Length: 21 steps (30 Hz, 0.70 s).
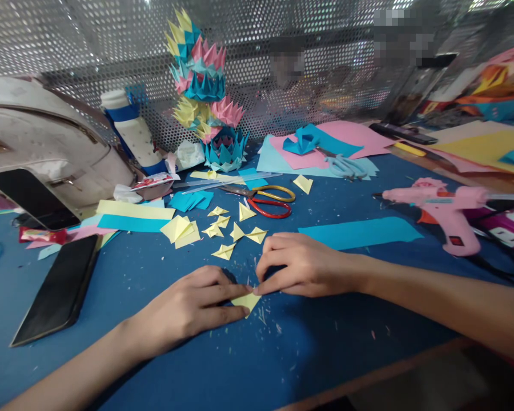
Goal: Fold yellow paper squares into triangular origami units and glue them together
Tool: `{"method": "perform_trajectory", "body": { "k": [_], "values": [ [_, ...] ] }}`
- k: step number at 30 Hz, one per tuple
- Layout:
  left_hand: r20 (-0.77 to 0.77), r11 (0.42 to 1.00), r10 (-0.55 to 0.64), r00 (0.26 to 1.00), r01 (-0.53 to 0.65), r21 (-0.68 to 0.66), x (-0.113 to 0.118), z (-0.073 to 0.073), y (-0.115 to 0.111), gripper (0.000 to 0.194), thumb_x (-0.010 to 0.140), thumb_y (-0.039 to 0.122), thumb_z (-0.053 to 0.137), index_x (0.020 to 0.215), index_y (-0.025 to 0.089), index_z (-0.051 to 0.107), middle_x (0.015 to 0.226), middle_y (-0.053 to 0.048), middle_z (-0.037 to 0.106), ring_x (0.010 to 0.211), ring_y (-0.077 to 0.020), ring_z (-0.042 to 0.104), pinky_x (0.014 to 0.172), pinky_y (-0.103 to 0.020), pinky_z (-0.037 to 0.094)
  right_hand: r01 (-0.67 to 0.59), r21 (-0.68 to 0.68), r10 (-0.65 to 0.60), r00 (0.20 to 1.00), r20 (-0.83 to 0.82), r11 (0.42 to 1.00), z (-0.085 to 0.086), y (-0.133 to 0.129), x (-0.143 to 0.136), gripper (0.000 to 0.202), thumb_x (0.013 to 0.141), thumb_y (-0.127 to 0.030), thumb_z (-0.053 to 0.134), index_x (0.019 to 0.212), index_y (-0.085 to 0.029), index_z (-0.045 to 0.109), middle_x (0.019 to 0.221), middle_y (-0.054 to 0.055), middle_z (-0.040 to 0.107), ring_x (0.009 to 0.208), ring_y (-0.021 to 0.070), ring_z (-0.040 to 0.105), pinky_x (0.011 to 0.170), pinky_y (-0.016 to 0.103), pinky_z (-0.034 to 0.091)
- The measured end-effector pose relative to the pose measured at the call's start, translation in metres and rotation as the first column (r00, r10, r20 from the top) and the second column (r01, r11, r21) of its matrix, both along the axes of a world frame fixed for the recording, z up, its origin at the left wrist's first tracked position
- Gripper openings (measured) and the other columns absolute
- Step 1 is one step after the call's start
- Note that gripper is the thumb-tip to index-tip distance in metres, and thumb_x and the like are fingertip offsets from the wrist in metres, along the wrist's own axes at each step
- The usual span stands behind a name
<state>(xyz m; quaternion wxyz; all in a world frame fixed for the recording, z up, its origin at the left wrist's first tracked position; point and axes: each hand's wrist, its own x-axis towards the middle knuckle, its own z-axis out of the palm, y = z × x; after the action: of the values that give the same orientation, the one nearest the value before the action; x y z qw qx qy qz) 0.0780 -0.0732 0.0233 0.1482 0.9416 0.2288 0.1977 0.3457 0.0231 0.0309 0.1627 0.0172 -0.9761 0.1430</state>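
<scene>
The small yellow paper lies flat on the blue table, under the left hand's fingertips. That hand's fingers are slightly parted, pressing the paper (not pinching it). The right hand, fingers curled, touches its far right edge. Folded yellow pieces lie beyond, near red-and-yellow-handled scissors.

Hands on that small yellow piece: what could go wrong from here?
The left hand and right hand both press the small yellow paper, so uneven pressure might skew a crease. The right hand is close to the folded yellow pieces and could scatter them. The pink glue gun lies near the right forearm; if hot, it might burn.
</scene>
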Motion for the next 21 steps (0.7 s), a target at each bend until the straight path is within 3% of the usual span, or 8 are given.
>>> {"method": "perform_trajectory", "body": {
  "k": [11, 17, 21],
  "values": [
    [-0.01, 0.999, -0.01, 1.0, 0.011, 0.051, 0.001, -0.001, -0.001, 0.035, 0.107, 0.018, 0.038, 0.133, 0.018, 0.06, 0.134, -0.015, 0.063, 0.114, -0.0236, 0.059, 0.097, -0.043, 0.051, -0.016, 0.008, 0.016, 1.0, -0.001, 1.0, -0.001, 0.001, -0.001, 0.027, 0.1, -0.013, 0.047, 0.111, -0.022, 0.07, 0.104, 0.003, 0.069, 0.09, 0.0179, 0.048, 0.078, 0.033, 0.034],
    [-0.065, 0.99, -0.022, 0.998, 0.031, 0.135, 0.001, 0.002, 0.001, 0.037, 0.108, 0.018, 0.033, 0.134, 0.017, 0.058, 0.133, -0.012, 0.065, 0.119, -0.0235, 0.058, 0.104, -0.044, 0.045, -0.056, 0.174, 0.047, 0.997, 0.054, 0.983, 0.008, 0.005, 0.003, 0.026, 0.101, -0.015, 0.046, 0.11, -0.022, 0.07, 0.103, 0.003, 0.069, 0.092, 0.0192, 0.047, 0.079, 0.035, 0.034],
    [-0.08, 0.988, -0.025, 0.996, 0.037, 0.149, 0.001, 0.004, 0.0, 0.035, 0.108, 0.019, 0.034, 0.132, 0.017, 0.06, 0.131, -0.011, 0.066, 0.121, -0.0227, 0.057, 0.105, -0.043, 0.043, -0.059, 0.216, 0.045, 0.997, 0.068, 0.975, 0.011, 0.01, 0.006, 0.027, 0.101, -0.015, 0.045, 0.105, -0.023, 0.071, 0.096, 0.002, 0.069, 0.09, 0.0191, 0.046, 0.079, 0.035, 0.034]
  ]
}}
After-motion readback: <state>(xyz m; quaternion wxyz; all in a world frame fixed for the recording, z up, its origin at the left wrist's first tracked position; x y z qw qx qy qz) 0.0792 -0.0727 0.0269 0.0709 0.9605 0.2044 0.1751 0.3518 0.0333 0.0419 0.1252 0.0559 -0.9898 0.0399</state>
